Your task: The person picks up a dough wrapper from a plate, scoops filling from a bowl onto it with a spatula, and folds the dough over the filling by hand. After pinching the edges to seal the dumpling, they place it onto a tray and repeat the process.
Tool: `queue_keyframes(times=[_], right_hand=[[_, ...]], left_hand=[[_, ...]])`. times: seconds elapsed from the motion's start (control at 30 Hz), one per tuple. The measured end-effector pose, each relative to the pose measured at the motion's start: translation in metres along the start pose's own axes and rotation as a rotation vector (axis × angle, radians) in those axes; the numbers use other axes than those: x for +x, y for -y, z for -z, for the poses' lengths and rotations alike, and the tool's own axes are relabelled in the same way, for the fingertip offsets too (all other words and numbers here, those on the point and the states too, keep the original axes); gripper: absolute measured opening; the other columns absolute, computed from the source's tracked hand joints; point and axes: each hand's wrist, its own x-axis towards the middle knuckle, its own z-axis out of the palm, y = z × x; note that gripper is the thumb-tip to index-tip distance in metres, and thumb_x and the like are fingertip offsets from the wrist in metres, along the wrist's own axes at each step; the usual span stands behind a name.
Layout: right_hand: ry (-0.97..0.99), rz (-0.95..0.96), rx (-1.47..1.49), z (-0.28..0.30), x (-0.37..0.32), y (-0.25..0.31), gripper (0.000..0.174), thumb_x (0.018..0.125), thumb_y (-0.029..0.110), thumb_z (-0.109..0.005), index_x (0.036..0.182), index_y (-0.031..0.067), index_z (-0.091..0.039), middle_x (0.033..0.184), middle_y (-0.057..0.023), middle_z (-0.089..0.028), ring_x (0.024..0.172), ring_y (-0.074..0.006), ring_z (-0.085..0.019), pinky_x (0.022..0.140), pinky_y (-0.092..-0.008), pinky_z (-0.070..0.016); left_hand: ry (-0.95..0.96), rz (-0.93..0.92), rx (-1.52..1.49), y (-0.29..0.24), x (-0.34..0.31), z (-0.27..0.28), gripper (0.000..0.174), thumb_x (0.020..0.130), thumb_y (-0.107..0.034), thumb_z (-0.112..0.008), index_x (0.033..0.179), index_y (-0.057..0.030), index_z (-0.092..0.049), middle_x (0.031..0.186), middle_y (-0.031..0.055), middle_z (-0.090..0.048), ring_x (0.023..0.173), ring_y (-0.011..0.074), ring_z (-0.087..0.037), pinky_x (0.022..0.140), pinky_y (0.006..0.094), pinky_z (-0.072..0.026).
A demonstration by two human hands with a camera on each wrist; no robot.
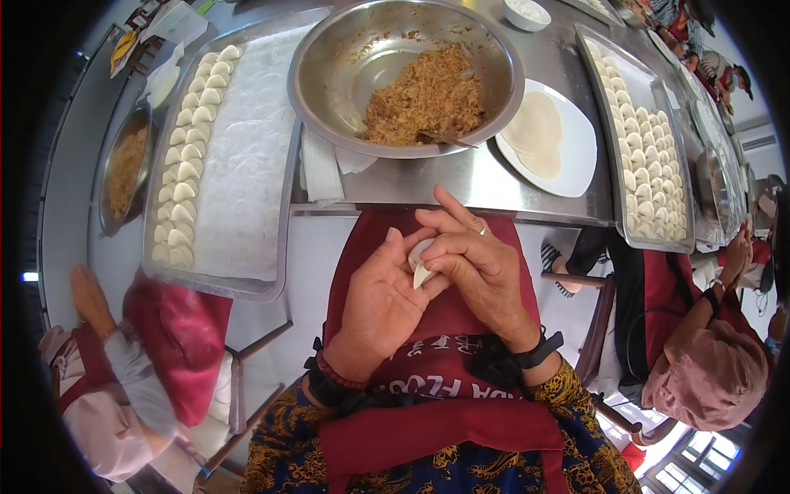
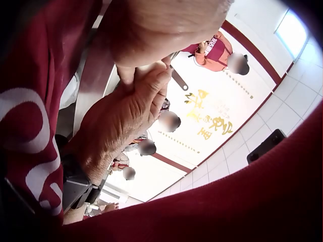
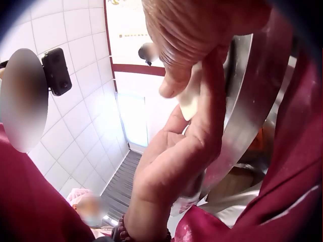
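In front of the apron, a small white dumpling (image 1: 419, 262) with a folded wrapper sits between both hands. My left hand (image 1: 378, 300) is turned palm up and holds it on the fingers, the thumb standing up beside it. From the other side my right hand (image 1: 481, 276) pinches the dumpling's edge between thumb and fingers. The right wrist view shows the pale tip of the dumpling (image 3: 189, 105) between the left hand (image 3: 171, 156) and the right hand (image 3: 202, 35). In the left wrist view the hands mostly hide it.
Ahead stands a steel bowl (image 1: 300, 90) of brown filling with a utensil in it. A white plate (image 1: 580, 156) carries round wrappers. Trays of dumplings lie left (image 1: 284, 247) and right (image 1: 613, 181). Other people sit at both sides.
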Motion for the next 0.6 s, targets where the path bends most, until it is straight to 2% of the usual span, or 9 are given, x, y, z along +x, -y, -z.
queue_keyframes(times=[0.13, 0.2, 0.3, 0.43, 0.57, 0.6], right_hand=[[0.022, -0.105, 0.045, 0.002, 0.004, 0.01, 0.019, 0.082, 0.018, -0.074, 0.099, 0.011, -0.069, 0.131, -0.0103, -0.062, 0.142, -0.031, -0.038, 0.107, -0.0443, -0.034], [0.2, -0.013, -0.12, 0.006, 0.005, 0.007, 0.025, 0.078, 0.019, -0.076, 0.1, 0.0131, -0.067, 0.138, -0.0091, -0.057, 0.144, -0.0332, -0.032, 0.107, -0.0461, -0.0343], [0.309, 0.075, -0.238, 0.005, 0.006, 0.007, 0.022, 0.075, 0.017, -0.077, 0.093, 0.0132, -0.066, 0.138, -0.0078, -0.056, 0.145, -0.035, -0.03, 0.105, -0.0471, -0.0353], [0.289, 0.131, -0.215, 0.002, 0.001, 0.0, 0.017, 0.073, 0.015, -0.078, 0.086, 0.0117, -0.067, 0.135, -0.008, -0.058, 0.141, -0.0342, -0.038, 0.101, -0.0464, -0.0392], [0.301, 0.089, -0.202, 0.002, 0.001, 0.0, 0.017, 0.074, 0.012, -0.077, 0.09, 0.0109, -0.07, 0.135, -0.0088, -0.058, 0.138, -0.0337, -0.041, 0.099, -0.0452, -0.0413], [0.259, 0.024, -0.14, 0.002, 0.001, 0.003, 0.017, 0.076, 0.011, -0.076, 0.092, 0.0105, -0.071, 0.135, -0.0094, -0.059, 0.138, -0.0336, -0.042, 0.099, -0.0444, -0.0417]], left_hand=[[0.017, 0.034, 0.077, -0.009, 0.004, 0.016, 0.049, 0.107, -0.038, -0.032, 0.132, 0.0024, -0.046, 0.131, 0.0145, -0.054, 0.12, 0.0234, -0.053, 0.104, 0.041, -0.0424], [0.044, 0.058, 0.107, -0.012, 0.004, 0.017, 0.049, 0.106, -0.04, -0.032, 0.132, 0.0002, -0.045, 0.131, 0.015, -0.054, 0.121, 0.0248, -0.054, 0.101, 0.0425, -0.0446], [-0.02, 0.109, 0.189, -0.014, 0.002, 0.01, 0.051, 0.106, -0.043, -0.029, 0.13, -0.0016, -0.047, 0.128, 0.0154, -0.056, 0.117, 0.0246, -0.055, 0.097, 0.042, -0.047], [-0.009, 0.166, 0.232, -0.014, 0.001, 0.008, 0.053, 0.106, -0.045, -0.026, 0.129, -0.0021, -0.048, 0.127, 0.0168, -0.056, 0.116, 0.0252, -0.056, 0.096, 0.042, -0.0479], [-0.036, 0.175, 0.217, -0.013, 0.003, 0.013, 0.055, 0.106, -0.045, -0.025, 0.131, 0.0, -0.046, 0.128, 0.0185, -0.055, 0.119, 0.0272, -0.055, 0.1, 0.0447, -0.0456], [-0.059, 0.17, 0.203, -0.013, 0.003, 0.015, 0.056, 0.106, -0.045, -0.025, 0.132, 0.0012, -0.045, 0.129, 0.0191, -0.054, 0.12, 0.0282, -0.054, 0.102, 0.0461, -0.044]])
